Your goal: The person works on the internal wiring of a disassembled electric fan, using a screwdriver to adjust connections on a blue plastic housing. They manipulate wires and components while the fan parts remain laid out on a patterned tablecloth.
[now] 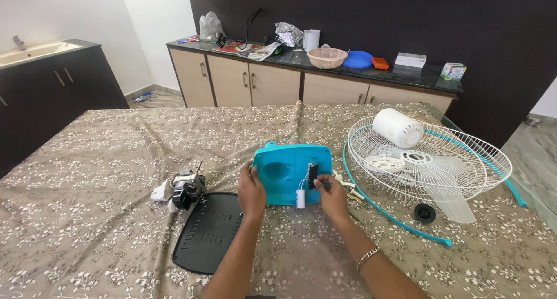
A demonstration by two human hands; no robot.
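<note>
In the head view, a turquoise plastic fan housing (pixel 288 172) lies flat on a table covered with a brown floral cloth (pixel 87 183), just in front of the person. All else is placed from this housing.

The left hand (pixel 251 191) grips the housing's near left edge, thumb on top and fingers curled round the rim, clamped on the plastic. The right hand (pixel 332 195) sits at the housing's near right corner, its fingertips pinched together on a small black part (pixel 313 175) mounted on the housing face. A bracelet circles the right wrist. A small white cylindrical capacitor (pixel 300 198) hangs on thin wires at the housing's near edge, between the two hands; whether either hand touches it I cannot tell.

Left of the housing, near it, lies a black slotted cover (pixel 209 232), flat on the cloth. Further left, touching that cover's far corner, sits the fan motor (pixel 187 188) with its shaft pointing up.

Right of the housing lies a white wire fan guard (pixel 429 159) with a turquoise rim, holding a white cylindrical cap (pixel 397 128) and translucent fan blades (pixel 447 191). A small black round knob (pixel 424 213) rests on the cloth at the guard's near edge.

Behind the housing, well apart, a counter (pixel 429 77) with cupboards carries a basket, a blue lid and boxes.
</note>
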